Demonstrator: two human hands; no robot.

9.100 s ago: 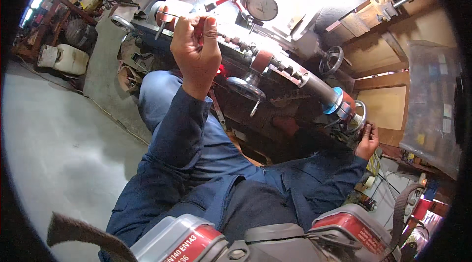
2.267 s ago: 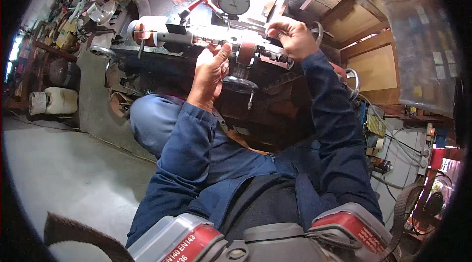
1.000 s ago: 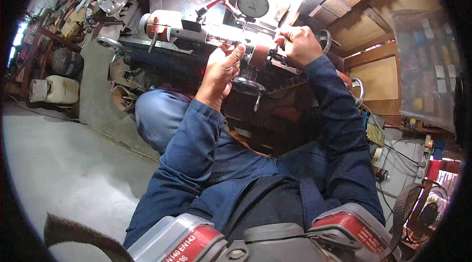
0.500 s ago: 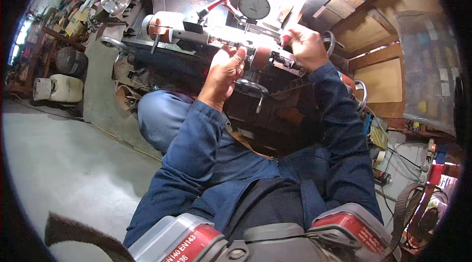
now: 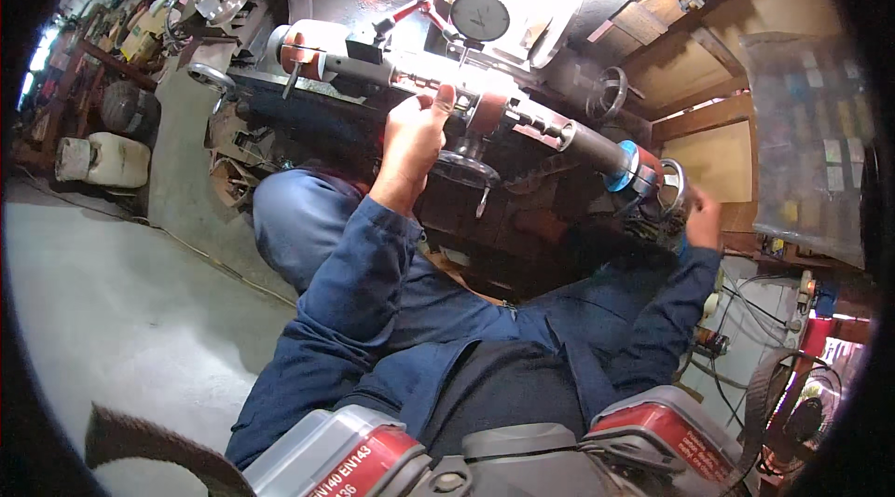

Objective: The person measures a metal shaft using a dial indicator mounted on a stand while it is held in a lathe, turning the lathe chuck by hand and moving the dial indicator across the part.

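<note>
My left hand (image 5: 414, 138) is closed, thumb up, at a thin stepped metal shaft (image 5: 421, 81) on a machine bench. Its thumb and fingertips meet the shaft, though the grip is partly hidden. Left of the shaft lies a thick grey spindle (image 5: 359, 71) with an orange-brown collar (image 5: 302, 49). Above it stands a round dial indicator (image 5: 480, 17) on a red jointed arm (image 5: 410, 8). My right hand (image 5: 706, 220), smeared by motion, is at the rim of a metal handwheel (image 5: 673, 187) on the right end; its fingers are unclear.
A crank handwheel (image 5: 466, 168) sits below my left hand. Other handwheels stand at the far left (image 5: 212, 76) and behind the bench (image 5: 611, 91). A clear plastic sheet (image 5: 806, 143) hangs on the right. A white jug (image 5: 104, 161) stands on the floor.
My right hand has left the middle of the machine and moved right and nearer, to the end handwheel. My left hand has stayed at the shaft, shifting slightly.
</note>
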